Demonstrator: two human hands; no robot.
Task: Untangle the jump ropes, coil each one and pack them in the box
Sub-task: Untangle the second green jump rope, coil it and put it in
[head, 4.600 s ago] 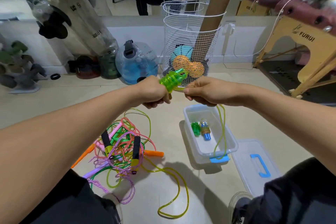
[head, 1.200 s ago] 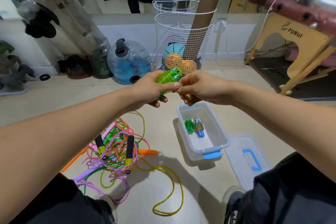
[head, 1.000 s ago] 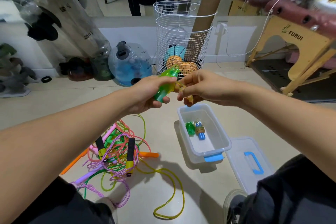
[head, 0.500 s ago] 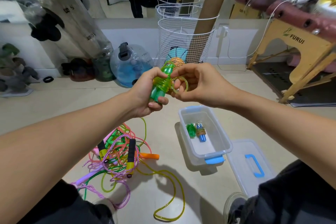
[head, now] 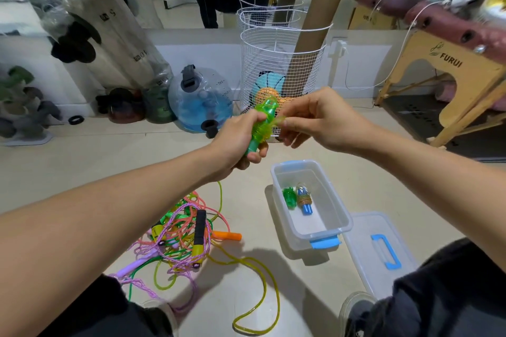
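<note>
My left hand (head: 237,142) grips a translucent green jump-rope handle (head: 261,124) held upright above the floor. My right hand (head: 319,120) pinches the yellow-green rope (head: 279,121) right beside the handle, where it is wound around it. Below them an open clear plastic box (head: 332,208) with a blue latch holds a coiled rope with green and blue handles (head: 298,198). To its left lies a tangle of pink, orange, green and purple ropes (head: 179,235) with black-and-yellow handles. A loose yellow rope loop (head: 269,301) trails across the floor.
The box's clear lid with a blue handle (head: 382,252) lies on the floor to the right. A white wire basket (head: 282,68) with balls and cardboard tubes stands behind my hands. A blue water jug (head: 201,98), a wooden bench (head: 451,76) and a wall mirror surround the area.
My right hand has kept winding the yellow-green rope around the green handle; the length that hung down into the box is gone. Both hands rose slightly.
</note>
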